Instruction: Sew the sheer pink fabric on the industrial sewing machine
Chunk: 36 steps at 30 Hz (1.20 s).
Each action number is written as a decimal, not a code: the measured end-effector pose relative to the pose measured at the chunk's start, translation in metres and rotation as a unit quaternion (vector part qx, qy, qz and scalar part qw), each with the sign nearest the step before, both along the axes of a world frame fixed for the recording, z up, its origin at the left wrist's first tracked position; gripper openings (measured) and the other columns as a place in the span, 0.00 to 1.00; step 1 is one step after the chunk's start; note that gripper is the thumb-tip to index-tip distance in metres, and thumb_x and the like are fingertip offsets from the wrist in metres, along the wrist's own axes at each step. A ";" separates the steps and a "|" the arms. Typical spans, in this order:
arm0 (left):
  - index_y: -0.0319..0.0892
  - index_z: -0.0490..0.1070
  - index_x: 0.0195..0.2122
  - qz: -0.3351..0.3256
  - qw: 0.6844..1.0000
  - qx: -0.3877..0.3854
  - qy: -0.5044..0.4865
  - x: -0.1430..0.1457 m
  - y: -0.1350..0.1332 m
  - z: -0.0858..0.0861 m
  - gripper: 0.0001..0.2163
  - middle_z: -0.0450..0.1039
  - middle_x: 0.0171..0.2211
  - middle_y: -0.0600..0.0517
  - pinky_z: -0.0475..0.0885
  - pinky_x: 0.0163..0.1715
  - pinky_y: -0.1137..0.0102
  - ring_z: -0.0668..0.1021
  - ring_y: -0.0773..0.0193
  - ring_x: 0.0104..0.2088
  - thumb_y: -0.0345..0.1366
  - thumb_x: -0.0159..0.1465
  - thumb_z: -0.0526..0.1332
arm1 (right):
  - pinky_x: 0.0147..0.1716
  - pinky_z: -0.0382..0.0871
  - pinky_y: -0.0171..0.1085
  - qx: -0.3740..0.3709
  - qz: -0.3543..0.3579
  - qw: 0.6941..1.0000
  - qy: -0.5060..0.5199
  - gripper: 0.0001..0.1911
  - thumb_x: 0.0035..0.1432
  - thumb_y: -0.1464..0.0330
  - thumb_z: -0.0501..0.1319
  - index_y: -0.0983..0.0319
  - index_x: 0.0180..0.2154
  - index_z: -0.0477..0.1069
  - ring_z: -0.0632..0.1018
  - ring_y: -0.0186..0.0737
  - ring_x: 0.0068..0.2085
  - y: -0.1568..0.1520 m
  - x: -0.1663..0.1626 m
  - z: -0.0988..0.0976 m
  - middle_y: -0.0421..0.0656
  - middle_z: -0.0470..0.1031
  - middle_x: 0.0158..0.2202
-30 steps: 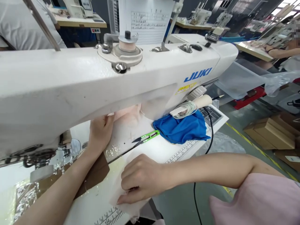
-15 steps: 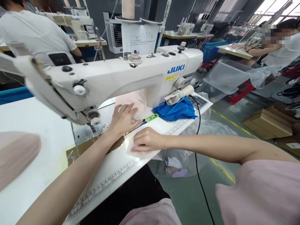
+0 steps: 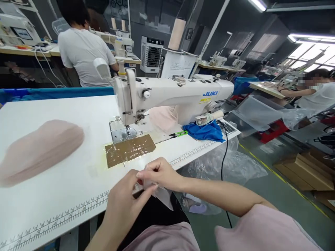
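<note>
Over the table's front edge, my left hand (image 3: 125, 197) and my right hand (image 3: 163, 174) meet, fingertips pinched together on a small piece of thin whitish fabric (image 3: 163, 198). Its lower end hangs down toward my lap, while the gripped part is mostly hidden by my fingers. Beyond them stands a white sewing machine (image 3: 172, 92). Green-handled thread snips (image 3: 181, 133) lie on its bed, apart from both hands. A pale pink fabric piece (image 3: 162, 118) rests under the machine arm. Brown tape (image 3: 129, 150) with loose thread bits covers the table before the needle.
Another pinkish fabric piece (image 3: 44, 150) lies at left on the white table (image 3: 91, 115). A blue cloth (image 3: 204, 131) and a coil of cord (image 3: 205, 119) sit at the machine's right. A black cable (image 3: 223, 157) hangs off the edge. Co-workers sit at other machines.
My left hand has left the thread snips and come back toward me to meet the right hand. The whitish fabric has been lifted off the table. The view has tilted up and left.
</note>
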<state>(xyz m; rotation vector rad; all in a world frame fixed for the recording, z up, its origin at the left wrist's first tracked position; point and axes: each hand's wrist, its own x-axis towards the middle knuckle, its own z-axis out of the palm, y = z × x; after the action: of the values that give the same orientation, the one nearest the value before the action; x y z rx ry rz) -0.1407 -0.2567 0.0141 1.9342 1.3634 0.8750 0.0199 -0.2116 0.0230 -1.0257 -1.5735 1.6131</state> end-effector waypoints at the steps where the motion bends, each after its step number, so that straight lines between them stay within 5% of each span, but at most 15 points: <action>1: 0.46 0.67 0.28 -0.015 0.999 -0.029 -0.035 -0.001 -0.005 -0.001 0.13 0.69 0.25 0.54 0.64 0.25 0.71 0.70 0.64 0.25 0.48 0.64 0.59 | 0.20 0.47 0.30 -0.026 -0.004 1.000 0.010 0.33 0.49 0.49 0.69 0.62 0.13 0.54 0.56 0.24 0.20 -0.004 -0.003 0.002 0.32 0.55 0.14; 5: 0.44 0.64 0.24 -0.099 0.967 -0.155 -0.179 -0.013 -0.012 0.001 0.17 0.66 0.24 0.55 0.62 0.29 0.71 0.67 0.66 0.26 0.47 0.67 0.55 | 0.17 0.41 0.31 -0.113 0.035 0.993 0.002 0.33 0.49 0.50 0.69 0.61 0.13 0.53 0.51 0.22 0.16 -0.009 0.001 0.008 0.29 0.52 0.11; 9: 0.43 0.61 0.24 -0.076 0.906 -0.270 -0.318 -0.033 -0.007 0.003 0.19 0.59 0.23 0.57 0.59 0.27 0.72 0.62 0.67 0.26 0.51 0.67 0.55 | 0.18 0.42 0.31 -0.171 0.119 0.978 0.014 0.33 0.51 0.49 0.68 0.62 0.11 0.57 0.53 0.23 0.16 -0.008 0.007 0.013 0.32 0.55 0.10; 17: 0.40 0.67 0.31 -0.150 0.835 -0.310 -0.429 -0.063 0.000 0.000 0.25 0.67 0.28 0.53 0.64 0.36 0.69 0.68 0.65 0.31 0.60 0.66 0.49 | 0.26 0.62 0.31 -0.226 0.092 0.970 -0.002 0.19 0.52 0.56 0.70 0.61 0.26 0.66 0.72 0.31 0.24 -0.006 -0.020 0.023 0.36 0.71 0.22; 19: 0.41 0.67 0.35 -0.145 0.841 -0.317 -0.414 -0.065 -0.002 0.004 0.23 0.66 0.28 0.54 0.62 0.33 0.70 0.67 0.67 0.30 0.60 0.61 0.58 | 0.26 0.65 0.31 -0.243 0.103 0.964 -0.011 0.18 0.52 0.57 0.70 0.61 0.28 0.66 0.74 0.32 0.23 -0.005 -0.028 0.024 0.37 0.73 0.22; 22: 0.44 0.64 0.36 -0.094 0.883 -0.309 -0.341 -0.067 0.000 0.013 0.16 0.67 0.28 0.57 0.61 0.29 0.73 0.68 0.68 0.29 0.45 0.55 0.69 | 0.25 0.67 0.32 -0.239 0.108 0.964 -0.037 0.17 0.50 0.58 0.72 0.62 0.27 0.68 0.74 0.32 0.21 -0.001 -0.035 0.026 0.38 0.75 0.21; 25: 0.44 0.65 0.37 -0.096 0.902 -0.293 -0.301 -0.072 0.008 0.019 0.07 0.71 0.31 0.55 0.65 0.30 0.73 0.72 0.67 0.30 0.34 0.59 0.62 | 0.26 0.68 0.32 -0.225 0.122 0.965 -0.049 0.15 0.52 0.59 0.71 0.63 0.28 0.71 0.74 0.32 0.21 0.007 -0.034 0.031 0.39 0.76 0.19; 31: 0.42 0.66 0.33 -0.158 0.812 -0.414 -0.380 -0.080 0.033 0.022 0.08 0.75 0.26 0.53 0.68 0.22 0.73 0.76 0.67 0.20 0.28 0.51 0.55 | 0.28 0.71 0.32 -0.225 0.167 0.959 -0.037 0.15 0.58 0.58 0.66 0.64 0.33 0.74 0.76 0.31 0.22 0.025 -0.022 0.037 0.40 0.78 0.22; 36: 0.43 0.67 0.32 -0.017 0.878 -0.381 -0.289 -0.074 0.044 0.031 0.05 0.69 0.22 0.56 0.62 0.19 0.74 0.67 0.70 0.19 0.32 0.56 0.54 | 0.32 0.74 0.34 -0.198 0.194 0.961 -0.002 0.16 0.55 0.58 0.69 0.65 0.35 0.74 0.79 0.32 0.27 0.040 -0.013 0.028 0.41 0.79 0.27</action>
<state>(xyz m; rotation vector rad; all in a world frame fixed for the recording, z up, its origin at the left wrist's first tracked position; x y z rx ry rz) -0.2144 -0.2128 0.0449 0.9780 1.0645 0.6682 0.0068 -0.1719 0.0507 -0.9532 -1.5578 2.2647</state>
